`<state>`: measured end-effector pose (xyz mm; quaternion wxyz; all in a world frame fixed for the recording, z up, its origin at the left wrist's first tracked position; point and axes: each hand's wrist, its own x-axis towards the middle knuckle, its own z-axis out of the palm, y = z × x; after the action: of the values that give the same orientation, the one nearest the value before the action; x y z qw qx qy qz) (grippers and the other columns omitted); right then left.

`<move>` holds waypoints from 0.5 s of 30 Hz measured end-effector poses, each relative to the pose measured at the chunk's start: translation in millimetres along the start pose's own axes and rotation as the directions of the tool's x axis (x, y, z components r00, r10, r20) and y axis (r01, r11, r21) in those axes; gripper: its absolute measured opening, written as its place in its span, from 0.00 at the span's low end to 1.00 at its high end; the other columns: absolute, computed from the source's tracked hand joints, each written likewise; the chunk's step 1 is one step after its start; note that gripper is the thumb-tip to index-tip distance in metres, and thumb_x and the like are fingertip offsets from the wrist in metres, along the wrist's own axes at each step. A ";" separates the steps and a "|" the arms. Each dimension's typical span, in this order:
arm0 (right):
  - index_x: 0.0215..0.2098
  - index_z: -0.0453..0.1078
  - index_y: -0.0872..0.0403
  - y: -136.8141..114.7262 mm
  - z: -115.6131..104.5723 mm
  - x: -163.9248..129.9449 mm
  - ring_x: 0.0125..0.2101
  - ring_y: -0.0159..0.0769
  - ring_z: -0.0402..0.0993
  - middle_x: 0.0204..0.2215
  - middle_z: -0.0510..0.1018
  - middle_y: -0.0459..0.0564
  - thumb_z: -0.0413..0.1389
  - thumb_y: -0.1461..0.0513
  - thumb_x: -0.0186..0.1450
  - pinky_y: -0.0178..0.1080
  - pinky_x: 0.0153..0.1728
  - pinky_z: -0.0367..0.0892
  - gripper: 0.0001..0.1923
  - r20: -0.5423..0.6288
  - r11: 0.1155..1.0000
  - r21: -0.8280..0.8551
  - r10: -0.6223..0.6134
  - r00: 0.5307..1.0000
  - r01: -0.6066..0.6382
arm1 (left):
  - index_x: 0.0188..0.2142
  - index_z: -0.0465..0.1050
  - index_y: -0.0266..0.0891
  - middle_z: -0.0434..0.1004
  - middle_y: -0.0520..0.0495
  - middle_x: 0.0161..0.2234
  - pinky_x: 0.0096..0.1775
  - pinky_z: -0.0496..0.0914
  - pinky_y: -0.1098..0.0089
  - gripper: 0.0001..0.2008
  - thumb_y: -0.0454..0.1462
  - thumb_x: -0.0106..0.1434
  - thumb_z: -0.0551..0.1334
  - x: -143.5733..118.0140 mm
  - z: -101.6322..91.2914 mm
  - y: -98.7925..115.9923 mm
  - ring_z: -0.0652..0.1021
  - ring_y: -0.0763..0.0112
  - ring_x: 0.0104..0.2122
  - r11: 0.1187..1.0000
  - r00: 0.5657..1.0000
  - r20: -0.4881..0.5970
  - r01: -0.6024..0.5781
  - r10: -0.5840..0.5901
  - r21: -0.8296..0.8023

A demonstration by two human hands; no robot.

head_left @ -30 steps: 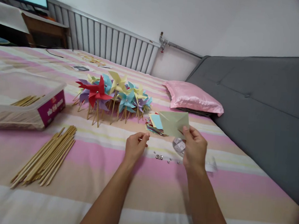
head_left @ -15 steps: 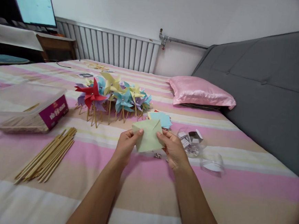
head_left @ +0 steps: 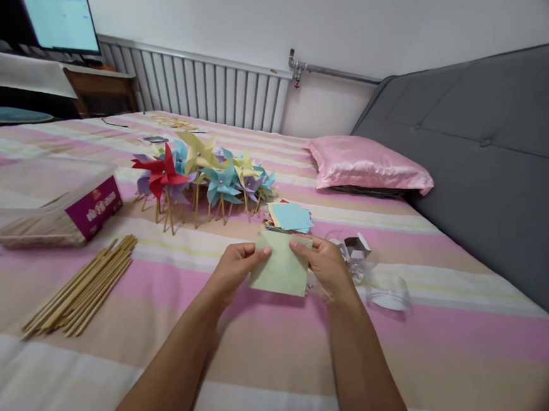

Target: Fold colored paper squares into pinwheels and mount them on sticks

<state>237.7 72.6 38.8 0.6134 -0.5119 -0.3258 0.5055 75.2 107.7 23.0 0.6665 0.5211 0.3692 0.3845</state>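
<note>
A pale green square of paper (head_left: 279,270) is held up over the bed between my two hands. My left hand (head_left: 237,267) pinches its left edge, thumb on the near face. On the right side, my right hand (head_left: 325,266) grips the upper edge, also thumb in front; the fingers behind the sheet are hidden. Just beyond the sheet lies a stack of coloured paper squares (head_left: 292,217), light blue on top. Right of my right hand is a clear container with small boxes (head_left: 357,247) at it, and a clear round tub (head_left: 388,294) rests nearby.
Several finished pinwheels (head_left: 222,181) on sticks stand in a cluster beyond my left hand. Loose wooden sticks (head_left: 82,288) lie at the left, near a clear plastic box (head_left: 94,207) with a purple label. A pink pillow (head_left: 370,164) sits by the grey headboard (head_left: 481,120).
The green paper has turned from a tilted position to a squarer one and come slightly lower and to the right. Both hands have shifted their grip on it.
</note>
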 end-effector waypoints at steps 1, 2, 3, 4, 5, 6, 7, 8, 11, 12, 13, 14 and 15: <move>0.32 0.76 0.58 -0.2 -1.0 0.8 0.22 0.33 0.75 0.24 0.81 0.49 0.67 0.59 0.45 0.35 0.26 0.71 0.17 -0.019 1.000 0.007 -0.011 1.000 0.011 | 0.27 0.77 0.35 0.76 0.49 0.24 0.26 0.61 0.74 0.14 0.46 0.50 0.67 0.7 -0.6 -0.4 0.70 0.75 0.22 1.000 1.000 -0.012 -0.009 0.009 0.007; 0.31 0.76 0.58 -0.4 -2.0 1.6 0.23 0.33 0.75 0.24 0.81 0.49 0.67 0.59 0.45 0.35 0.26 0.71 0.16 -0.038 1.000 0.020 -0.020 0.999 0.021 | 0.28 0.78 0.36 0.76 0.49 0.23 0.26 0.61 0.75 0.14 0.46 0.50 0.67 1.4 -1.3 -0.8 0.69 0.76 0.21 1.000 0.999 -0.024 -0.022 0.022 0.014; 0.31 0.76 0.58 -0.3 -3.0 2.5 0.22 0.33 0.75 0.24 0.81 0.49 0.67 0.59 0.45 0.35 0.27 0.71 0.16 -0.056 0.999 0.035 -0.026 0.998 0.028 | 0.29 0.78 0.36 0.75 0.50 0.23 0.26 0.61 0.75 0.14 0.45 0.50 0.67 2.3 -2.1 -1.3 0.68 0.77 0.21 0.999 0.999 -0.036 -0.036 0.037 0.021; 0.32 0.76 0.58 0.0 -4.0 3.5 0.22 0.34 0.75 0.24 0.81 0.48 0.67 0.59 0.45 0.36 0.27 0.71 0.16 -0.076 0.998 0.051 -0.031 0.997 0.035 | 0.31 0.79 0.36 0.75 0.50 0.23 0.26 0.61 0.75 0.14 0.45 0.51 0.67 3.0 -2.9 -1.7 0.68 0.77 0.21 0.999 0.998 -0.045 -0.049 0.049 0.023; 0.32 0.76 0.58 0.4 -4.8 4.6 0.23 0.34 0.76 0.24 0.81 0.48 0.66 0.60 0.46 0.36 0.27 0.71 0.16 -0.094 0.997 0.067 -0.034 0.995 0.041 | 0.33 0.79 0.36 0.75 0.50 0.24 0.26 0.61 0.75 0.15 0.45 0.51 0.66 3.7 -3.7 -2.0 0.68 0.78 0.21 0.998 0.997 -0.055 -0.058 0.059 0.017; 0.33 0.76 0.57 0.9 -5.4 5.7 0.23 0.34 0.76 0.24 0.81 0.48 0.66 0.60 0.46 0.36 0.28 0.71 0.16 -0.118 0.995 0.084 -0.038 0.992 0.048 | 0.35 0.79 0.36 0.76 0.50 0.25 0.27 0.62 0.75 0.15 0.45 0.51 0.66 4.3 -4.6 -2.2 0.69 0.77 0.22 0.998 0.995 -0.074 -0.063 0.064 0.007; 0.34 0.76 0.57 1.4 -5.8 6.9 0.24 0.34 0.76 0.24 0.81 0.47 0.66 0.60 0.46 0.36 0.28 0.71 0.17 -0.144 0.993 0.105 -0.043 0.989 0.058 | 0.36 0.79 0.36 0.76 0.49 0.27 0.28 0.63 0.75 0.16 0.44 0.51 0.67 4.7 -5.6 -2.4 0.70 0.77 0.24 0.998 0.992 -0.107 -0.062 0.061 -0.008; 0.34 0.76 0.57 1.9 -5.8 8.0 0.25 0.35 0.76 0.25 0.81 0.47 0.66 0.60 0.46 0.37 0.29 0.71 0.17 -0.173 0.989 0.127 -0.053 0.983 0.076 | 0.37 0.78 0.36 0.77 0.48 0.29 0.29 0.64 0.75 0.17 0.44 0.51 0.67 5.0 -6.6 -2.4 0.72 0.76 0.25 0.998 0.986 -0.158 -0.055 0.050 -0.028; 0.35 0.75 0.55 3.2 -3.9 10.9 0.28 0.35 0.76 0.27 0.81 0.46 0.66 0.60 0.47 0.37 0.33 0.70 0.17 -0.251 0.964 0.188 -0.137 0.958 0.187 | 0.36 0.77 0.34 0.78 0.45 0.32 0.31 0.66 0.74 0.17 0.44 0.51 0.67 5.7 -9.6 -2.5 0.75 0.74 0.27 0.995 0.938 -0.348 -0.027 -0.010 -0.100; 0.35 0.75 0.55 3.5 -2.7 11.4 0.29 0.35 0.76 0.27 0.81 0.46 0.65 0.60 0.47 0.38 0.34 0.70 0.16 -0.259 0.953 0.195 -0.180 0.949 0.234 | 0.35 0.77 0.33 0.78 0.45 0.32 0.30 0.66 0.75 0.16 0.44 0.52 0.66 6.0 -10.5 -2.4 0.75 0.75 0.27 0.992 0.920 -0.392 -0.021 -0.029 -0.121; 0.35 0.75 0.54 3.7 -1.2 11.6 0.30 0.34 0.76 0.27 0.81 0.45 0.65 0.60 0.48 0.38 0.36 0.69 0.15 -0.253 0.942 0.191 -0.225 0.941 0.276 | 0.34 0.76 0.33 0.78 0.44 0.31 0.29 0.66 0.75 0.15 0.44 0.53 0.66 6.3 -11.1 -2.2 0.75 0.75 0.26 0.990 0.909 -0.414 -0.011 -0.048 -0.138; 0.34 0.75 0.53 3.8 0.4 11.3 0.30 0.34 0.76 0.27 0.81 0.44 0.65 0.60 0.50 0.38 0.37 0.69 0.13 -0.233 0.932 0.179 -0.271 0.934 0.315 | 0.34 0.76 0.32 0.78 0.44 0.30 0.29 0.67 0.75 0.15 0.44 0.55 0.64 6.7 -11.5 -1.8 0.75 0.75 0.25 0.988 0.910 -0.408 0.012 -0.075 -0.155; 0.33 0.75 0.52 3.7 2.1 10.5 0.31 0.33 0.76 0.28 0.81 0.44 0.64 0.60 0.51 0.38 0.39 0.68 0.11 -0.198 0.922 0.162 -0.318 0.927 0.351 | 0.34 0.76 0.31 0.78 0.43 0.29 0.28 0.67 0.75 0.16 0.44 0.57 0.62 6.9 -11.6 -1.0 0.75 0.74 0.24 0.982 0.921 -0.369 0.057 -0.122 -0.181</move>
<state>237.7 83.1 34.5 0.7631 -0.4271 -0.3047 0.3775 67.9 118.5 19.3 0.6408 0.3620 0.4809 0.4765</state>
